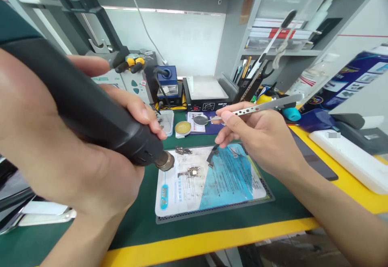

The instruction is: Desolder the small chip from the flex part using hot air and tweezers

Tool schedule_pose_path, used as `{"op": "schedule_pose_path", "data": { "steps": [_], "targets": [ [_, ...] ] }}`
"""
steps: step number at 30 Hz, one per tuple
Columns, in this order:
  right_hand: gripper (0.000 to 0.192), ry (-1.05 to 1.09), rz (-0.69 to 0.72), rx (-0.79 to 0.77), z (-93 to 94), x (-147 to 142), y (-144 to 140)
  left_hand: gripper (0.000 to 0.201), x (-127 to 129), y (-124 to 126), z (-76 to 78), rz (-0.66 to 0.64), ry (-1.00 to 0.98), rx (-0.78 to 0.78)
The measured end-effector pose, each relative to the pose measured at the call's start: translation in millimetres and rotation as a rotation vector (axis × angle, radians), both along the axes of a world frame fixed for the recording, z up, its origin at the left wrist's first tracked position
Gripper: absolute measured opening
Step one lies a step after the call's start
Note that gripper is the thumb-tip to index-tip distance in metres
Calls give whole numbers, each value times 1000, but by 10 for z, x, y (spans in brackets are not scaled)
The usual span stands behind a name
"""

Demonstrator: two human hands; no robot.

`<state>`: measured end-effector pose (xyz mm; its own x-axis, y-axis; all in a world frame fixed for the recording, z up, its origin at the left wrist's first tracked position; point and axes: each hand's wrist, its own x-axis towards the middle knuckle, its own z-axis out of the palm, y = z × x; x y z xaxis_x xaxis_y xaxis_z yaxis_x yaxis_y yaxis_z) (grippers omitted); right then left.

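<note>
With our left hand (60,137) gripping the hot-air gun (100,117) above the board (189,173) and our right hand (257,141) pinching tweezers (260,107) apparently beyond it, lingering heat could scorch the mat (242,186) underneath.

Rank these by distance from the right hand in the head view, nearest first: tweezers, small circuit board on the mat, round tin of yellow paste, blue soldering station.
1. Tweezers: held in the right hand.
2. Small circuit board: on the mat, left of and below the hand.
3. Round tin of yellow paste: farther left, beyond the mat's far edge.
4. Blue soldering station: at the back of the bench.
</note>
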<state>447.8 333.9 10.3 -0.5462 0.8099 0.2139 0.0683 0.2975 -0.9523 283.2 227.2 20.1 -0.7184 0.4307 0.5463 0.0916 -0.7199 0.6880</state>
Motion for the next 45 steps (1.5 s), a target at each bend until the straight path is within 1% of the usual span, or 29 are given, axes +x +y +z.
{"op": "schedule_pose_path", "data": {
  "steps": [2, 3, 6, 8, 10, 13, 16, 18, 20, 22, 25, 27, 29, 32, 34, 38, 45],
  "targets": [
    [23, -2, -5, 16, 15, 0, -1, 62, -15, -12, -14, 4, 79, -24],
    [19, -3, -6, 24, 25, -2, -3, 63, -21, -11, -22, 32, 97, -22],
    [13, -21, 5, 34, 55, -11, -13, 62, -31, 9, -40, 95, 69, -19],
    [12, -40, 18, 26, 70, -15, -21, 61, -48, 22, -47, 86, 86, -23],
    [12, -52, 29, 17, 79, -15, -29, 65, -77, 28, -49, 50, 106, -28],
    [10, -78, 44, 19, 80, -8, -41, 67, -119, 23, -47, 57, 79, -13],
    [7, -111, 74, 32, 81, -8, -61, 67, -116, 15, -43, 41, 75, -35],
    [5, -136, 88, 44, 90, -15, -78, 63, -93, 22, -40, 75, 84, -34],
    [5, -164, 101, 60, 103, -23, -93, 50, -71, 43, -35, 141, 72, -5],
    [6, -184, 136, 82, 112, -23, -105, 43, -60, 69, -27, 126, 70, 15],
    [10, -226, 217, 101, 99, -6, -126, 49, -56, 97, -13, 85, 83, 50],
    [13, -272, 269, 99, 77, 5, -145, 49, -47, 107, -3, 120, 100, 56],
    [12, -317, 327, 103, 52, 8, -165, 46, -34, 115, 8, 175, 118, 29],
    [8, -351, 399, 140, 26, -4, -185, 50, -23, 124, 19, 212, 118, 19],
    [7, -362, 425, 161, 16, -14, -190, 53, -25, 119, 19, 194, 112, 25],
    [8, -364, 426, 180, 6, -31, -193, 48, -32, 88, 8, 120, 136, 5],
    [12, -416, 408, 162, -10, -65, -210, 54, -40, 97, 4, 126, 106, 21]
  ]
}}
